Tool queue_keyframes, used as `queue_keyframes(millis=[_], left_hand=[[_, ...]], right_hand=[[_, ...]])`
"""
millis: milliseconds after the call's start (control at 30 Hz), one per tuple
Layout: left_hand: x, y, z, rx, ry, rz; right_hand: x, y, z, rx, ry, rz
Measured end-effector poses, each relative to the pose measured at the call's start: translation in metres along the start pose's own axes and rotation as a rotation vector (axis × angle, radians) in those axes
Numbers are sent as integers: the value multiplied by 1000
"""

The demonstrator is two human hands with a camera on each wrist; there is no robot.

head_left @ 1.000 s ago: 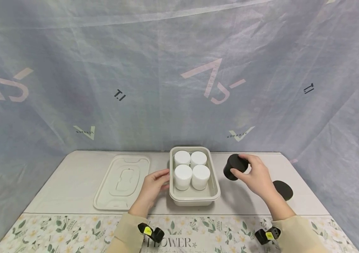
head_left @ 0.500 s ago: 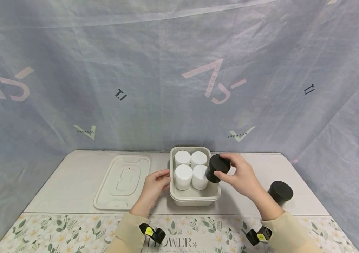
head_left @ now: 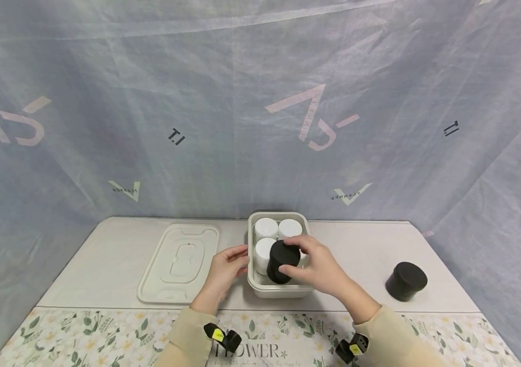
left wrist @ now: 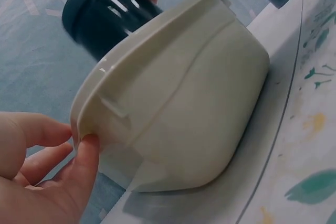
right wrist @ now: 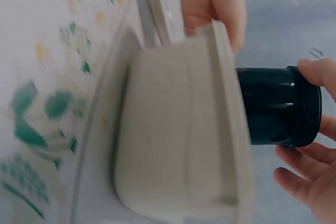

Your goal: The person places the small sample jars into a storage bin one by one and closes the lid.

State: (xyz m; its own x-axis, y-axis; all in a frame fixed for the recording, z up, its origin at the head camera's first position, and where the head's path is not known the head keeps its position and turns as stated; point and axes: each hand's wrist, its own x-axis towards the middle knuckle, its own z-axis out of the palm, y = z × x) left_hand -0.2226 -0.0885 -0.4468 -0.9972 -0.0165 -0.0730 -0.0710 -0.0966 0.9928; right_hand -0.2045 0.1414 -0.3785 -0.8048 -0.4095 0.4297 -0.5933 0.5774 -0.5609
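Observation:
My right hand (head_left: 322, 267) grips a lidded black jar (head_left: 283, 252) by its lid, thumb on the near side and fingers behind. The jar is over the front of a cream plastic bin (head_left: 281, 293), and in the right wrist view its lower end passes behind the bin's rim (right wrist: 231, 87). Several lidded white jars (head_left: 266, 227) stand inside; the black jar and my right hand partly cover the front ones. At the bin's left side, my left hand (head_left: 224, 270) pinches the rim between thumb and fingers, as the left wrist view (left wrist: 47, 171) shows.
A flat cream lid (head_left: 180, 265) lies on the table to the left of the bin. Another black jar (head_left: 406, 281) stands upright at the right. A flowered mat (head_left: 104, 334) covers the front edge, and a grey-blue curtain (head_left: 224, 112) hangs behind.
My right hand has carried the black jar leftward from the table's right side to over the bin's front. My left hand has stayed at the bin's rim.

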Motion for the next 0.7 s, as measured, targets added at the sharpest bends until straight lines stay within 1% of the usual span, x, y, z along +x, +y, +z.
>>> queue_keyframes(millis=[200, 367, 600, 700], left_hand=[[1, -1, 0, 15, -5, 6], [3, 0, 0, 19, -8, 5], [2, 0, -1, 34, -7, 2], [1, 0, 0, 35, -2, -1]], right_hand=[[-2, -2, 19, 17, -74, -24], [-4, -2, 28, 10, -98, -20], [-7, 1, 38, -49, -127, -18], [-8, 1, 40, -57, -149, -2]])
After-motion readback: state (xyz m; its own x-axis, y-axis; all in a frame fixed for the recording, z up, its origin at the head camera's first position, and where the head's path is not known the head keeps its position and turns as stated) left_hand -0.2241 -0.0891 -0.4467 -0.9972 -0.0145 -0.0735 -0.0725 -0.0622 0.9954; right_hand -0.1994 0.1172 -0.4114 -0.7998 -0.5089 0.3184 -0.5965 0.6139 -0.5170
